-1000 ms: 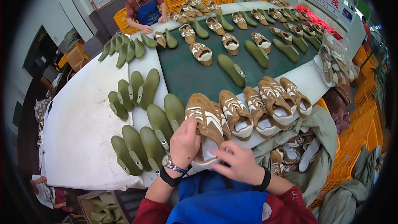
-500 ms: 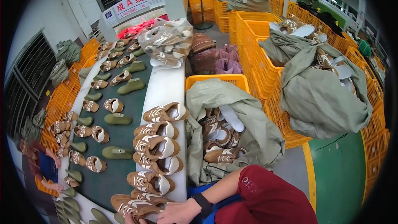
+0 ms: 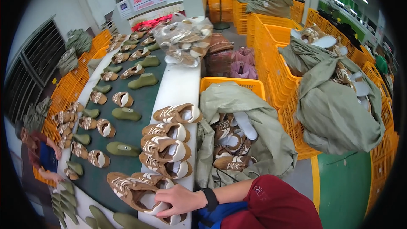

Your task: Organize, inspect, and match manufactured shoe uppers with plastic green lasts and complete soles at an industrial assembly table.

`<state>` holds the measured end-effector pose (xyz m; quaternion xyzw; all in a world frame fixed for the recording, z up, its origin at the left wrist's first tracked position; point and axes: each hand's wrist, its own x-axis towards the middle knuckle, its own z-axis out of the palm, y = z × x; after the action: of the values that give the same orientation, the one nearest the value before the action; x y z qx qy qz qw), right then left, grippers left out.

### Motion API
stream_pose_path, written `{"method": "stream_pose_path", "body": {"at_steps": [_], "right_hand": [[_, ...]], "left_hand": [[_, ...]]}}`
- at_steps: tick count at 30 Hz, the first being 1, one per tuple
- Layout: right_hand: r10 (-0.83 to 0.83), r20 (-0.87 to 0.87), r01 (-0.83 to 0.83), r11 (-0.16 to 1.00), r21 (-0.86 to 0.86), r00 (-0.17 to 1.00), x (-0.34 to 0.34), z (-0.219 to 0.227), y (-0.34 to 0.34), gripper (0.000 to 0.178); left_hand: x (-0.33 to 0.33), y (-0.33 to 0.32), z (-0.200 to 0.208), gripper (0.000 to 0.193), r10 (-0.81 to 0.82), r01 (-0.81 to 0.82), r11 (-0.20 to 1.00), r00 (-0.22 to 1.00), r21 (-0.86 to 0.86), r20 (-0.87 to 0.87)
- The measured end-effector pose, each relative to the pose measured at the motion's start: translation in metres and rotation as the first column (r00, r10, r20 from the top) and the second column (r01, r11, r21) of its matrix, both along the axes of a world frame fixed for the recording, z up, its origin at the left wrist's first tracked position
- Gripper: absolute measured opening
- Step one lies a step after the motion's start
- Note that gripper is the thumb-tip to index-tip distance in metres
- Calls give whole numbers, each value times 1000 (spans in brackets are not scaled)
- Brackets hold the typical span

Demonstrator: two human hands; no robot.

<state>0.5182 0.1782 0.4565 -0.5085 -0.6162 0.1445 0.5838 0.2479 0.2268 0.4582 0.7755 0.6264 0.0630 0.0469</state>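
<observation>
My right hand (image 3: 180,199), wearing a black wristband, is closed on the heel of a brown sneaker (image 3: 127,190) with white laces. Its fingers reach into the shoe's collar, and the toe points left over the dark green belt. Partly beneath lies another brown sneaker (image 3: 159,180). Beyond the hand, several more sneakers (image 3: 165,147) stand in a row on the white ledge (image 3: 176,87), heels toward the right. My left hand is out of view.
Green shoe lasts (image 3: 123,149) and brown shoes sit on the belt (image 3: 140,138). Right of the ledge, a grey-green sack (image 3: 271,144) of shoes fills a yellow crate (image 3: 254,85). Stacked crates (image 3: 275,72) stand behind. Another person (image 3: 42,152) works at the far left.
My right hand has moved with the sneaker up and away from the lower edge, onto the end of the shoe row. My left hand has left the view.
</observation>
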Motion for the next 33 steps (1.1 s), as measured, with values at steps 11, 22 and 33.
{"method": "stream_pose_path", "body": {"at_steps": [11,22,33], "right_hand": [[48,-36,-50,997,-52,998,34,-5,-6,33],[134,23,-133,990,-39,991,67,-11,-6,35],[109,67,-100,988,-116,992,65,-4,-12,34]], "left_hand": [[-16,53,-27,74,14,-17,948,1000,-317,-12],[9,155,-68,33,-101,112,965,993,-238,58],[74,274,-125,40,2,14,921,999,-389,42]]}}
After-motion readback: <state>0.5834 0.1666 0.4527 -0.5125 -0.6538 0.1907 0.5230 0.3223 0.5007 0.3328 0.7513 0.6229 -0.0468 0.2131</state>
